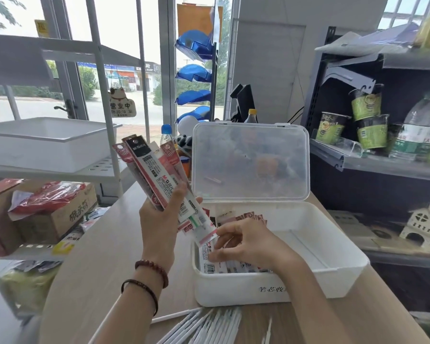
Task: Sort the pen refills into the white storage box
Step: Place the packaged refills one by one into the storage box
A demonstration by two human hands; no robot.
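Loose white refill tubes (pixel 209 326) are waiting on the tabletop's (pixel 104 244) near edge; left fingers (pixel 177 197) are gripping fanned refill packets (pixel 144 161), right fingers (pixel 220 255) pinching one over the part-filled white storage box (pixel 233 291).

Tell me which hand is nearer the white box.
Right. The right hand reaches into the white box, fingers on packs there; the left hand holds refill packs up left of it.

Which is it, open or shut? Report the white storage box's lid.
Open: the translucent plastic lid stands upright behind the white storage box, with refill packets visible inside.
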